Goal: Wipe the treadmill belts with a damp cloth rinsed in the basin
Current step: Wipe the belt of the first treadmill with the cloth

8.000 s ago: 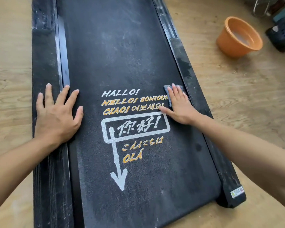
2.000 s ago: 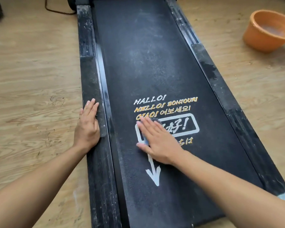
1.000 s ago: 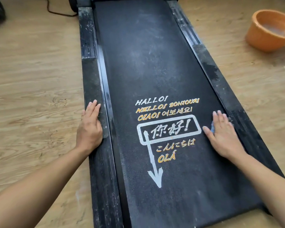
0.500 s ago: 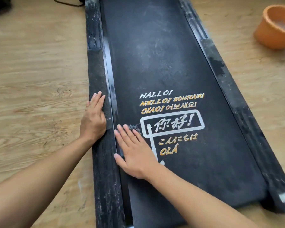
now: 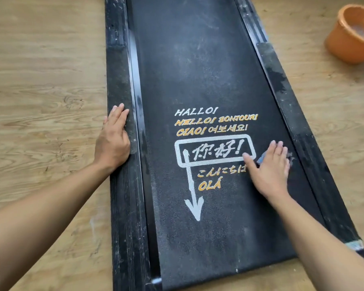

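Observation:
A black treadmill belt [image 5: 198, 59] with white and orange greeting text runs up the middle of the head view. My right hand [image 5: 269, 166] lies flat with straight fingers on the belt's right side, pressing a small grey-blue cloth [image 5: 262, 158] that shows only at its edges under the fingers. My left hand [image 5: 114, 139] rests flat on the treadmill's left side rail [image 5: 119, 80], fingers straight and pointing away from me. The orange basin [image 5: 351, 34] with water in it stands on the floor at the far right.
The treadmill lies on a light wooden floor [image 5: 40, 80]. Its right side rail [image 5: 286, 95] looks dusty and smeared. The belt's near end [image 5: 219, 269] is close to me, with a small label at the right corner [image 5: 354, 245].
My right hand with the cloth has swept from the belt's left edge across the printed text to the right side. My left hand has stayed on the left rail.

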Motion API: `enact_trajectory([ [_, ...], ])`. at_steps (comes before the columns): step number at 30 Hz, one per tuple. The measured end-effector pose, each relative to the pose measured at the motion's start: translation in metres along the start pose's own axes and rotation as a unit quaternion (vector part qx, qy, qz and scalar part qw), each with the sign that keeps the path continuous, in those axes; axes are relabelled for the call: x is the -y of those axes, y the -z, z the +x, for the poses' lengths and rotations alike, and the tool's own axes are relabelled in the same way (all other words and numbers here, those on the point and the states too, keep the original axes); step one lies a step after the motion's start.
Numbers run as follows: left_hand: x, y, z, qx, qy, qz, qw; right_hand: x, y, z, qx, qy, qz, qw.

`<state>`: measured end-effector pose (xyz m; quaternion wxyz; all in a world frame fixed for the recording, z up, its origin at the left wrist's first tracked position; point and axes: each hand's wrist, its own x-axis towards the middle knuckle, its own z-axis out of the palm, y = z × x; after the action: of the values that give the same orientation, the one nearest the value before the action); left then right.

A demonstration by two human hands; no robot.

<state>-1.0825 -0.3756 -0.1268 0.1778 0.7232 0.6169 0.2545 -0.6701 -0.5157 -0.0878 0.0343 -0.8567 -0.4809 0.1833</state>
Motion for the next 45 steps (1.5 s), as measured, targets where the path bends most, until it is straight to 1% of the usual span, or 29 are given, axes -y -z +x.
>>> enact_trajectory([
  [2,-0.003,0.002,0.0,0.002,0.003,-0.003,1.0,0.049,-0.026,-0.032,0.002,0.051,-0.013,0.999],
  [4,-0.005,0.003,0.001,0.002,-0.001,0.0,1.0,0.107,-0.052,-0.063,0.014,0.147,-0.035,0.988],
  [6,-0.006,0.003,0.0,0.002,-0.003,0.006,1.0,0.156,-0.078,-0.094,0.032,0.259,-0.054,0.964],
  [7,-0.006,0.004,-0.001,0.001,-0.004,0.012,1.0,0.171,-0.088,-0.108,0.045,0.317,-0.064,0.945],
  [10,-0.009,0.007,-0.003,0.006,-0.013,0.021,1.0,0.165,-0.098,-0.122,0.069,0.456,-0.114,0.88],
  [11,-0.007,0.008,-0.004,0.006,-0.014,0.025,1.0,0.154,-0.093,-0.116,0.073,0.491,-0.127,0.859],
  [12,-0.006,0.007,-0.004,0.006,-0.015,0.029,0.999,0.137,-0.083,-0.106,0.076,0.507,-0.138,0.847],
  [13,-0.006,0.007,-0.004,0.008,-0.014,0.032,0.999,0.119,-0.073,-0.093,0.073,0.501,-0.147,0.85],
  [14,-0.007,0.006,-0.004,0.011,-0.013,0.034,0.999,0.099,-0.062,-0.076,0.066,0.47,-0.147,0.868],
  [15,-0.007,0.005,-0.003,0.014,-0.011,0.035,0.999,0.076,-0.05,-0.056,0.057,0.42,-0.142,0.895],
  [17,-0.006,0.005,-0.002,0.016,-0.007,0.038,0.999,0.025,-0.023,-0.02,0.034,0.286,-0.125,0.949],
  [19,-0.005,0.005,-0.002,0.02,-0.005,0.039,0.999,-0.03,0.004,0.004,0.012,0.158,-0.105,0.982],
  [20,-0.005,0.005,-0.001,0.022,-0.004,0.04,0.999,-0.051,0.014,0.009,0.012,0.111,-0.091,0.99],
  [22,-0.006,0.005,0.0,0.025,-0.006,0.045,0.999,-0.072,0.019,0.01,0.009,0.056,-0.062,0.996],
  [23,-0.006,0.005,-0.001,0.025,-0.003,0.047,0.999,-0.069,0.014,0.006,-0.005,0.032,-0.043,0.999],
  [25,-0.006,0.006,-0.002,0.02,0.008,0.052,0.998,-0.036,-0.003,-0.006,-0.042,-0.024,-0.008,0.999],
  [26,-0.007,0.006,-0.003,0.018,0.011,0.054,0.998,-0.011,-0.012,-0.015,-0.053,-0.033,0.0,0.998],
  [27,-0.008,0.006,-0.004,0.016,0.012,0.057,0.998,0.018,-0.025,-0.028,-0.052,-0.016,-0.002,0.999],
  [30,-0.01,0.007,-0.003,0.009,0.018,0.063,0.998,0.117,-0.072,-0.084,-0.013,0.13,-0.017,0.991],
  [32,-0.009,0.007,-0.004,0.012,0.015,0.068,0.998,0.165,-0.1,-0.126,0.014,0.233,-0.028,0.972],
  [33,-0.009,0.008,-0.004,0.014,0.011,0.07,0.997,0.176,-0.109,-0.14,0.023,0.271,-0.036,0.962],
  [36,-0.006,0.007,-0.002,0.015,0.011,0.065,0.998,0.148,-0.11,-0.152,0.027,0.364,-0.062,0.929],
  [38,-0.004,0.006,-0.002,0.019,0.01,0.058,0.998,0.102,-0.095,-0.147,0.034,0.416,-0.105,0.902],
  [39,-0.004,0.005,-0.001,0.018,0.007,0.054,0.998,0.074,-0.085,-0.139,0.031,0.426,-0.129,0.895],
  [40,-0.003,0.003,0.0,0.016,0.006,0.05,0.999,0.045,-0.073,-0.124,0.026,0.414,-0.145,0.898],
  [41,-0.001,0.003,0.001,0.013,0.004,0.051,0.999,0.016,-0.06,-0.105,0.019,0.373,-0.15,0.915],
  [43,0.001,0.003,0.001,0.008,0.003,0.049,0.999,-0.039,-0.025,-0.063,0.008,0.215,-0.125,0.969],
  [44,0.002,0.002,0.0,0.008,0.0,0.046,0.999,-0.062,-0.008,-0.047,0.006,0.128,-0.098,0.987],
  [45,0.001,0.002,0.0,0.008,-0.001,0.045,0.999,-0.08,0.003,-0.036,0.004,0.065,-0.071,0.995],
])
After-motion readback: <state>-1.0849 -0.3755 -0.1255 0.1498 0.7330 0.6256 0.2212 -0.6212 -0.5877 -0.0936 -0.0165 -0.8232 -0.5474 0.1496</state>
